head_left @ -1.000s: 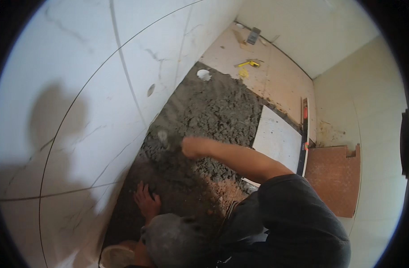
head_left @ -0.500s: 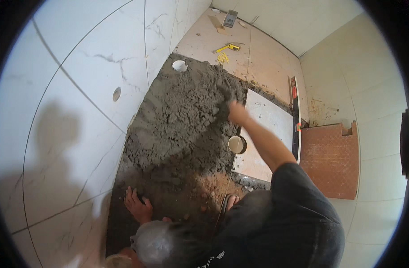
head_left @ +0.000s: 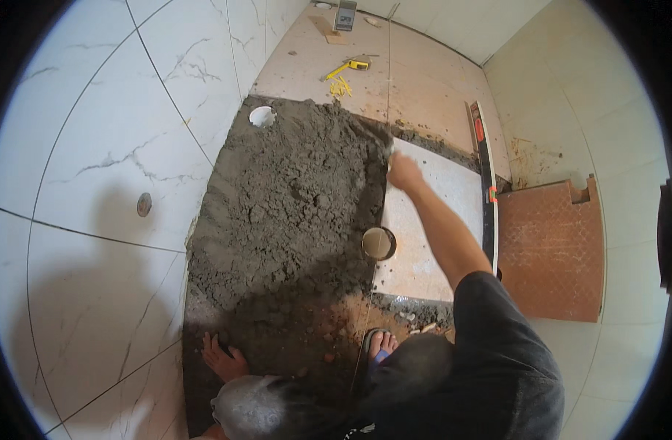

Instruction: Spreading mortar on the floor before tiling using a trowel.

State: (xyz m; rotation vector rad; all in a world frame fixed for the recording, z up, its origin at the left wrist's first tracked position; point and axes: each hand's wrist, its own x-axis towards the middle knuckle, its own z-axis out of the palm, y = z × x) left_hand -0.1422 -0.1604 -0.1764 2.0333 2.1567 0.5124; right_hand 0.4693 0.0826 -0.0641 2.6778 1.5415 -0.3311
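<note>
My right hand (head_left: pixel 405 171) is closed round the pale handle of what looks like a trowel (head_left: pixel 374 132). Its dark blade blends into the grey mortar, so its outline is hard to make out. The hand is over the far left corner of a pale floor tile (head_left: pixel 439 213), beside the mortar bed (head_left: pixel 292 191). My left hand (head_left: pixel 224 359) lies flat with fingers spread on the dark ground at the near left, by the wall. A round pipe opening (head_left: pixel 378 243) sits at the tile's left edge. A white pipe end (head_left: pixel 262 116) pokes out of the mortar's far left.
A spirit level (head_left: pixel 485 176) runs along the tile's right side. Beyond it, a reddish-brown cut tile (head_left: pixel 552 253) leans at the right wall. A yellow tape measure (head_left: pixel 351 67), yellow spacers (head_left: pixel 340 87) and a phone (head_left: pixel 345 16) lie farther back. White marbled tiles (head_left: pixel 94 154) cover the left wall.
My right hand has moved from over the mortar to the tile's far left corner. My left hand stays on the ground. The view has shifted, showing more of my sandalled foot.
</note>
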